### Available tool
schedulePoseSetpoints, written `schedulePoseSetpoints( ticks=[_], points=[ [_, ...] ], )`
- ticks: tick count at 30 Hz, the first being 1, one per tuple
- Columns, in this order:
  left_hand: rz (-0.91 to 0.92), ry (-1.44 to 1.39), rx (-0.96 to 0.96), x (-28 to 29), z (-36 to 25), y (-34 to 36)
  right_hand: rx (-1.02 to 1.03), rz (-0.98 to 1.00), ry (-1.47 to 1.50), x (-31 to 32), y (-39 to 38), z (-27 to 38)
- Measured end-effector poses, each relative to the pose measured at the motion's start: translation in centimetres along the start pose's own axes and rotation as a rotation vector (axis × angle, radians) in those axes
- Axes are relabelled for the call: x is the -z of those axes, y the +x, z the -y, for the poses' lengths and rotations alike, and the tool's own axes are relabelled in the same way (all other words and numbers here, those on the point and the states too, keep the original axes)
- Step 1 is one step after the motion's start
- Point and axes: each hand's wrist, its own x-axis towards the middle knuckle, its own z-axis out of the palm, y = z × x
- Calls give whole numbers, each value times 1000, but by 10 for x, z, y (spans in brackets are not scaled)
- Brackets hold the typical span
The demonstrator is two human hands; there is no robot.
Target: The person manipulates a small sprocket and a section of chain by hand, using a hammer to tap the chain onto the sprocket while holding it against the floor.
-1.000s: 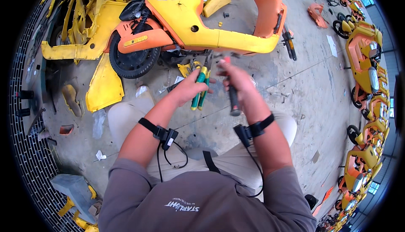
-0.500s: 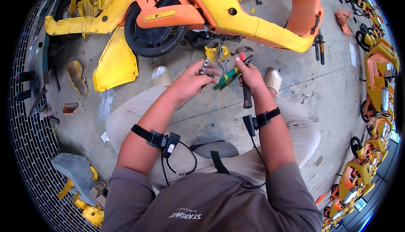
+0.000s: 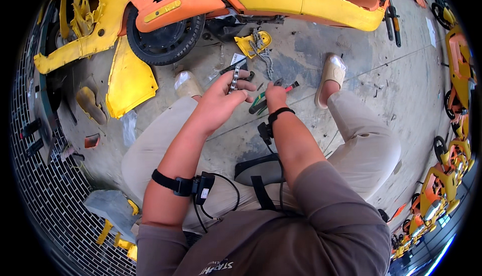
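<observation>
My left hand (image 3: 221, 100) is half curled, palm inward, around a slim, silver, segmented metal piece (image 3: 234, 77) whose exact kind I cannot tell. To its right, my right hand (image 3: 275, 96) is low and closed, its fingers mostly hidden from above; what it grips cannot be made out. Green-handled pliers (image 3: 258, 103) lie between the two hands. A red and black handle (image 3: 291, 86) sticks out just beyond my right hand. Farther off, a yellow plastic part (image 3: 246, 43) rests on the floor with a grey cord (image 3: 261, 47) over it.
A yellow and orange scooter body (image 3: 281, 0) lies ahead, its black wheel (image 3: 165, 40) at left. Yellow panels (image 3: 128, 82) and a brown shell piece (image 3: 90, 105) lie left. Black and orange tools (image 3: 394, 25) are at far right, scooters (image 3: 459, 65) along the right edge.
My right hand has moved left and down toward the pliers; the black handle that hung below it no longer shows. My left hand keeps the metal piece. The view has shifted slightly.
</observation>
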Motion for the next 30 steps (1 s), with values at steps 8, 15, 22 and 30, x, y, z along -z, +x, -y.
schedulePoseSetpoints(
  ticks=[8, 15, 22, 30],
  points=[
    [56, 44, 18, -16, -3, 6, -14, -100, 87, -3, -3, 0],
    [82, 51, -11, -20, 1, 5, 14, -59, 88, -4, 3, -19],
    [97, 63, -16, -18, 5, 4, 61, 144, 730, 21, -3, -49],
    [123, 91, -70, -28, 1, 2, 159, 56, 234, 83, 29, -104]
  ],
)
